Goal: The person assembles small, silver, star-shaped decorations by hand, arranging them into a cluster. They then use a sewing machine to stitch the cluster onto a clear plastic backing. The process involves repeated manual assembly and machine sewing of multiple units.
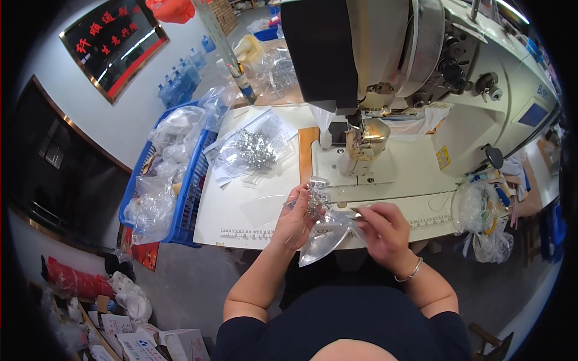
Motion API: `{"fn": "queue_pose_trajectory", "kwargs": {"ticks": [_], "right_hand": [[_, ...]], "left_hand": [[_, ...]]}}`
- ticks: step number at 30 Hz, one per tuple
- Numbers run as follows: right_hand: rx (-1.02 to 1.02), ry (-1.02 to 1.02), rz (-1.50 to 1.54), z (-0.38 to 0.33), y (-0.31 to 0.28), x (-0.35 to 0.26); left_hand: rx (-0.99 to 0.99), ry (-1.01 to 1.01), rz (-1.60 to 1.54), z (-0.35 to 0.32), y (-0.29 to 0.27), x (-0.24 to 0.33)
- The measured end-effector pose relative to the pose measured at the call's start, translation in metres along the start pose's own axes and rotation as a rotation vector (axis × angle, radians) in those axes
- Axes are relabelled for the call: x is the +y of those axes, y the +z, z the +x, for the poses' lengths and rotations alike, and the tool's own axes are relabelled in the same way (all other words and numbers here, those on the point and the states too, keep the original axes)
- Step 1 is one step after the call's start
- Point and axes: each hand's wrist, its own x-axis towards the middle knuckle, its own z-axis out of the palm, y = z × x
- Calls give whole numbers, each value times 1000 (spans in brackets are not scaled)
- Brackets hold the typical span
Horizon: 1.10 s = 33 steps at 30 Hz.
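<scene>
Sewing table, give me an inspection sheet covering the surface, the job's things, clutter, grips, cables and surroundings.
Surface: white table, ruler along the near edge, sewing machine on it.
Job's things: clear bag and silver pieces at the near edge.
Clutter: silver pile on clear plastic, left.
Grips: left grip holds silver pieces; right grip at the bag, exact hold unclear.
Cables: nothing seen.
Surroundings: blue crate of bags, left; water bottles beyond; boxes lower left.

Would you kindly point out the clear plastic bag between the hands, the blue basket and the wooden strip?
Clear plastic bag (323, 243): head view, on its lower part.
Blue basket (188, 207): head view, on its right wall.
Wooden strip (307, 157): head view, on its upper face.
</scene>
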Motion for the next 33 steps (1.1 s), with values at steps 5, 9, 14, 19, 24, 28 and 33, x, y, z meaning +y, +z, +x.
{"fn": "queue_pose_trajectory", "kwargs": {"ticks": [5, 9, 14, 19, 24, 28, 33], "right_hand": [[-152, 86, -40, 13, 29, 0], [-185, 70, -48, 11, 35, 9], [-49, 310, -63, -5, 0, 36], [-21, 420, -149, -36, -38, 75], [35, 441, -287, -57, -63, 95], [37, 455, -306, -68, -69, 106], [3, 525, -270, -66, -61, 105]], "left_hand": [[-47, 29, 82, -11, 8, -8], [-21, 102, 85, -9, -1, -13], [357, 578, 132, 8, -46, 44], [828, 1010, 744, 71, -98, 104], [1035, 951, 1667, 109, -84, 116], [1025, 313, 1648, 112, -63, 107], [814, 322, 1620, 110, -97, 104]]}}
